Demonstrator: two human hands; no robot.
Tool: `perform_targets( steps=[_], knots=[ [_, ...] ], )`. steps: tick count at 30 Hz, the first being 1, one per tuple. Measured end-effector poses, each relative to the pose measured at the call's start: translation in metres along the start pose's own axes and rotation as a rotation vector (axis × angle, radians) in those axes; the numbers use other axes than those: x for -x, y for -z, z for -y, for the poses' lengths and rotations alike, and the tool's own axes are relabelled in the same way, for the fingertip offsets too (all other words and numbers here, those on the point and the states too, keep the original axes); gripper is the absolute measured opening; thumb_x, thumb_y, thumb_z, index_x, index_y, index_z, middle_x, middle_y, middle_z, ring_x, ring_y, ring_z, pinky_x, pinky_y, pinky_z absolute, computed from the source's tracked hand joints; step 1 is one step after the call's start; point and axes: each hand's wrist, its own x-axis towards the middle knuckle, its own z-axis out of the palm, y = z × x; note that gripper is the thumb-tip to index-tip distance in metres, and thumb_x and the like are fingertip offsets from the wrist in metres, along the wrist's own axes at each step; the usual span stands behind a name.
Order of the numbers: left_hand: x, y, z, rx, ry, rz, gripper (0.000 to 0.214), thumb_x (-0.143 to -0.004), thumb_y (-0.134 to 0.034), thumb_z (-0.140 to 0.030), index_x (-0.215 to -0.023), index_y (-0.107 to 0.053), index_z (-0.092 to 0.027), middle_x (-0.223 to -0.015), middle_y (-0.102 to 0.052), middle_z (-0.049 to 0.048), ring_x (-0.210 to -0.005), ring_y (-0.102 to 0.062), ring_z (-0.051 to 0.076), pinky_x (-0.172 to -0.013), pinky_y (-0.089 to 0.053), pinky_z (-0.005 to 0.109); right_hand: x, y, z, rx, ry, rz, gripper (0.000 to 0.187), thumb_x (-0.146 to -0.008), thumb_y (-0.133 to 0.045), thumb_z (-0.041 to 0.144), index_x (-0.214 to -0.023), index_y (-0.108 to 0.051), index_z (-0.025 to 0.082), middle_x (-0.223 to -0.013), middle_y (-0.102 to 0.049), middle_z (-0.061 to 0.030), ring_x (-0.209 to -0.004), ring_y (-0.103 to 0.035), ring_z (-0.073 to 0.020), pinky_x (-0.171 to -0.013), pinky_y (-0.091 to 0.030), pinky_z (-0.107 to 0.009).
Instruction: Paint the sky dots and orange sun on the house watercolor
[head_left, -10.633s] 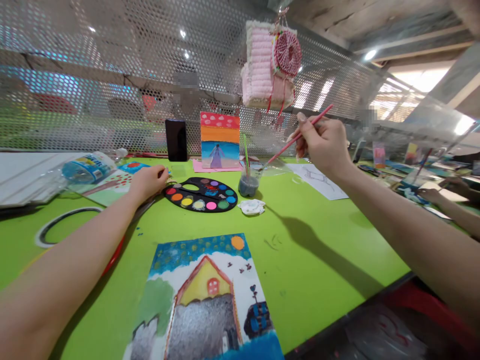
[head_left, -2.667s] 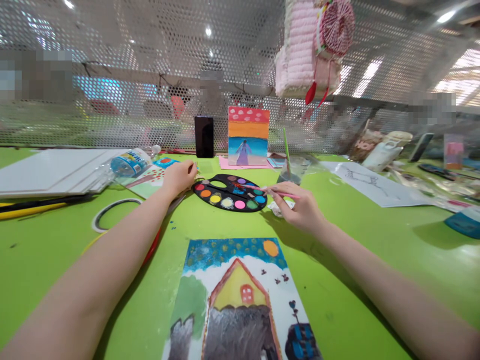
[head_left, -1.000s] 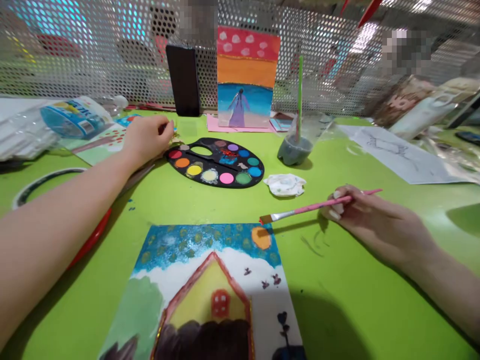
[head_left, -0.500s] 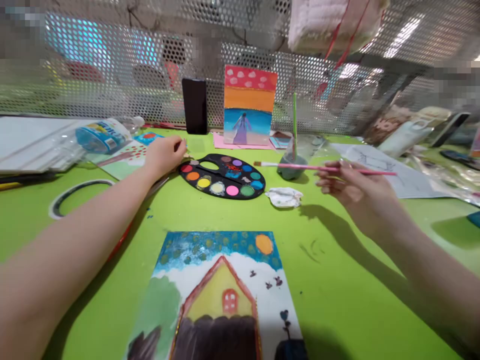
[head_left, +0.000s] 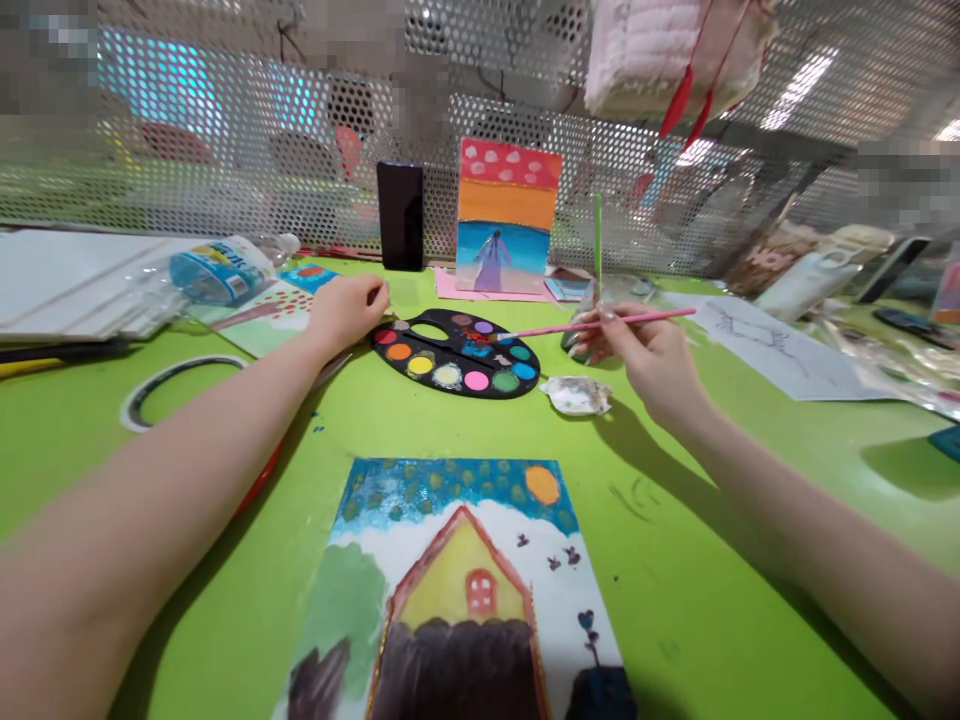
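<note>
Perforated metal screen [head_left: 225,140] behind, with black phone [head_left: 401,215] and small standing painting [head_left: 506,215] before it, at the back of a lime-green table [head_left: 465,430]. In the right hand [head_left: 652,360], pinched between thumb and fingers, pink paintbrush [head_left: 551,329], nearly level, bristles [head_left: 494,338] at the red and blue paint [head_left: 475,349] mid-way across the black palette [head_left: 456,353]. Half a second ago, nearer the palette's right edge; since then, brought inward, though impossible to tell whether touching. By judgement, work now at the colours, away from the house painting [head_left: 450,590], flat on the near side. For the left hand [head_left: 346,315], a loose curl at the palette's left end, as before; cannot tell whether gripping anything. Just right of the palette, crumpled tissue [head_left: 576,396].
</note>
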Motion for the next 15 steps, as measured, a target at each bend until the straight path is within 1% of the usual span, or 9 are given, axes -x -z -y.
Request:
perform_targets(
  steps=[4,9,15],
  knots=[
    [0.0013,0.0021,-0.0002,-0.003,-0.011,0.003,0.035,-0.089,-0.037,-0.037,-0.075,-0.064,-0.019,-0.073,-0.066,0.008,-0.066,-0.057,0.022,-0.056,-0.027,0.032,0.0,-0.0032,0.0013,0.014,-0.023,-0.023,0.024,-0.082,-0.066,0.048,-0.08,-0.071,0.024,-0.075,-0.071,-0.004,-0.062,-0.065,-0.0148,-0.055,-0.054,-0.028],
    [0.0013,0.0019,0.0005,0.003,-0.012,-0.011,0.033,-0.089,-0.038,-0.036,-0.074,-0.062,-0.019,-0.072,-0.066,0.0074,-0.065,-0.056,0.021,-0.055,-0.027,0.031,0.0002,-0.0069,-0.0017,-0.011,-0.045,-0.039,0.021,-0.082,-0.066,0.044,-0.079,-0.071,0.024,-0.075,-0.071,-0.0033,-0.061,-0.065,-0.0141,-0.053,-0.052,-0.026],
    [0.0015,0.0022,-0.0004,0.002,-0.011,-0.002,0.033,-0.089,-0.039,-0.036,-0.072,-0.06,-0.019,-0.071,-0.065,0.0074,-0.064,-0.056,0.021,-0.054,-0.026,0.031,0.001,-0.0054,-0.0045,-0.002,-0.033,-0.012,0.021,-0.083,-0.065,0.042,-0.081,-0.07,0.022,-0.075,-0.071,-0.0031,-0.062,-0.065,-0.0135,-0.054,-0.052,-0.026]
  ],
)
